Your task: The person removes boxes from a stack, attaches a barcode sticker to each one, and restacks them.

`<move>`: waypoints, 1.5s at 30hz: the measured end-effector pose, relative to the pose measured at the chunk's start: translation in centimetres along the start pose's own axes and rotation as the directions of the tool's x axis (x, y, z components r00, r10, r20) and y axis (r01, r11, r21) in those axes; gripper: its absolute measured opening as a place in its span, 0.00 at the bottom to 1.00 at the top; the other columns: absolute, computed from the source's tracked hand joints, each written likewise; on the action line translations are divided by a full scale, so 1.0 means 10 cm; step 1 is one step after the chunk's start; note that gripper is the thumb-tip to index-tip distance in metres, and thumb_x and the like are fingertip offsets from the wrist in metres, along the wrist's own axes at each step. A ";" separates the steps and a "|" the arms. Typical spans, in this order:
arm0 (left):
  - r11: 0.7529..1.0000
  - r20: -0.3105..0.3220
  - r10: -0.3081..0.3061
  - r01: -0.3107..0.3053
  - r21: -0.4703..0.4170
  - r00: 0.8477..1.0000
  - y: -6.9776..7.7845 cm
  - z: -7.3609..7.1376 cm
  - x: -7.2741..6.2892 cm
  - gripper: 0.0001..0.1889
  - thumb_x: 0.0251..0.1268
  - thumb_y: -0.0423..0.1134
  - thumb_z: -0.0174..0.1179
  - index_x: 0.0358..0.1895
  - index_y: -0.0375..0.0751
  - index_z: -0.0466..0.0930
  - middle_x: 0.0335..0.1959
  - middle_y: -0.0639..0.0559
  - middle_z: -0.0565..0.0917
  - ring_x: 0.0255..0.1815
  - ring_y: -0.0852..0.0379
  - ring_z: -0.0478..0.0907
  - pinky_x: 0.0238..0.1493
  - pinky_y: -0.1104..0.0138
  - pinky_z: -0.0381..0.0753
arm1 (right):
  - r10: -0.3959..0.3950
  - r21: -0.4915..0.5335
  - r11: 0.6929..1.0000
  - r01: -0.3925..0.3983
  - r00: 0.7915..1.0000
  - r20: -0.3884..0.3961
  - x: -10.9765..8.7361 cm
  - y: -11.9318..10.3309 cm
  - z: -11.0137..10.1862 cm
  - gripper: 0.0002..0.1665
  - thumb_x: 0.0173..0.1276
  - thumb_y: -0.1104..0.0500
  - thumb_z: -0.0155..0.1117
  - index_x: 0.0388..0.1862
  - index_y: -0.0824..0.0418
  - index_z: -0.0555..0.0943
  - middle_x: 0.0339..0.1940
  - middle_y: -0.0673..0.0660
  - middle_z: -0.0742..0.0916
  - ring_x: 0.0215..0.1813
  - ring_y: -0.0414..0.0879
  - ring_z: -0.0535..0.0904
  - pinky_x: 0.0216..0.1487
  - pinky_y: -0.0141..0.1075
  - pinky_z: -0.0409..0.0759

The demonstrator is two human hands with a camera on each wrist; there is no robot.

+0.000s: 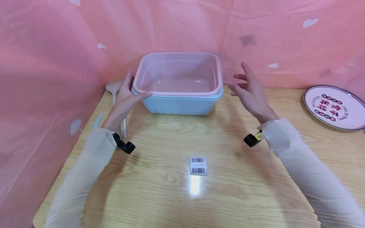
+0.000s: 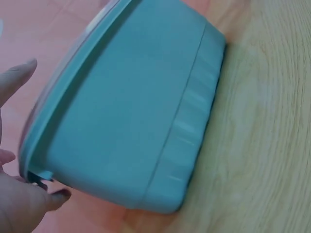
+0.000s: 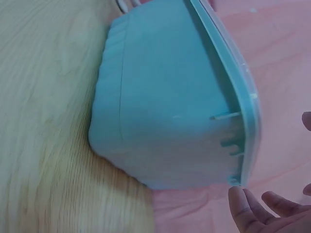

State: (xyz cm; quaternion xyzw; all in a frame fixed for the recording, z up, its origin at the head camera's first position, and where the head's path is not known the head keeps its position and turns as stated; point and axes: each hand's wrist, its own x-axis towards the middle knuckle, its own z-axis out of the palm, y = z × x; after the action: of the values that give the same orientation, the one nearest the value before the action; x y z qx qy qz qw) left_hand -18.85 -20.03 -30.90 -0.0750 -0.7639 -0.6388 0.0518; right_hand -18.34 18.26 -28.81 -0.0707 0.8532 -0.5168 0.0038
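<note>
A light-blue plastic bin [image 1: 179, 107] stands at the back of the table, with a pink basin [image 1: 178, 66] nested in it. My left hand [image 1: 124, 96] is at the bin's left end, its thumb stretched over the front rim corner. In the left wrist view, the fingertips [image 2: 59, 196] are right at the underside of the rim, while the thumb stands off it. Off to the right, my right hand [image 1: 252, 91] is held spread and empty, apart from the bin. Its fingertips [image 3: 237, 196] point toward the rim's end in the right wrist view.
A pale ladle [image 1: 113, 87] lies left of the bin, partly behind my left hand, by a light-blue blade [image 1: 98, 121]. At the right is a white plate [image 1: 353, 109] with red lettering. A barcode label [image 1: 198, 165] lies mid-table. Pink cloth [image 1: 185, 25] hangs behind.
</note>
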 end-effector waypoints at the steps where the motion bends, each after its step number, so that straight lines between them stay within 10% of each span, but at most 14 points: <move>1: 0.999 0.004 0.001 -0.001 -0.034 1.000 -0.03 0.01 0.01 0.54 0.47 0.28 0.72 0.77 0.46 0.47 0.75 0.44 0.59 0.75 0.50 0.56 0.77 0.61 0.55 | 0.007 0.024 1.000 -0.007 1.000 -0.003 0.04 0.01 0.03 0.45 0.72 0.48 0.56 0.79 0.42 0.42 0.71 0.62 0.67 0.62 0.55 0.74 0.50 0.32 0.83; 11: 0.996 -0.028 -0.059 0.061 0.062 0.998 -0.17 0.02 0.06 0.51 0.44 0.34 0.77 0.74 0.54 0.58 0.72 0.49 0.66 0.72 0.53 0.62 0.75 0.61 0.58 | 0.033 0.074 0.997 -0.032 0.999 -0.004 0.24 0.08 0.24 0.39 0.70 0.48 0.60 0.76 0.53 0.59 0.63 0.61 0.76 0.53 0.46 0.76 0.43 0.26 0.83; 18: 0.979 -0.018 -0.039 0.042 0.198 0.999 -0.06 -0.01 -0.01 0.50 0.48 0.40 0.75 0.75 0.52 0.56 0.72 0.47 0.66 0.72 0.53 0.62 0.74 0.58 0.59 | -0.052 -0.152 0.987 0.046 0.998 -0.035 0.27 -0.01 0.36 0.33 0.68 0.48 0.61 0.69 0.59 0.70 0.55 0.64 0.81 0.51 0.54 0.81 0.43 0.34 0.84; 29: 0.969 0.009 0.042 -0.043 0.244 0.999 0.04 0.00 -0.10 0.46 0.50 0.36 0.73 0.74 0.41 0.57 0.70 0.39 0.68 0.71 0.46 0.63 0.73 0.55 0.60 | 0.124 -0.250 0.956 -0.154 0.984 -0.130 0.32 -0.23 0.47 0.33 0.62 0.52 0.62 0.63 0.65 0.70 0.55 0.62 0.77 0.56 0.53 0.70 0.53 0.42 0.81; 45: 0.969 0.011 0.025 -0.027 0.247 1.000 0.01 0.01 -0.08 0.48 0.51 0.36 0.73 0.75 0.41 0.56 0.71 0.40 0.66 0.72 0.46 0.63 0.74 0.56 0.60 | 0.158 -0.252 0.946 -0.205 0.968 -0.193 0.36 -0.25 0.47 0.27 0.59 0.59 0.64 0.57 0.69 0.77 0.50 0.59 0.74 0.53 0.51 0.66 0.53 0.38 0.75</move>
State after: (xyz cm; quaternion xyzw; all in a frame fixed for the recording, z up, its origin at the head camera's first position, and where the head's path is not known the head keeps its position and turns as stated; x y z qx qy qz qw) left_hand -18.04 -19.93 -30.92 -0.0805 -0.8366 -0.5377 0.0663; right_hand -21.25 12.51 -28.55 0.0530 0.9157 -0.3971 -0.0310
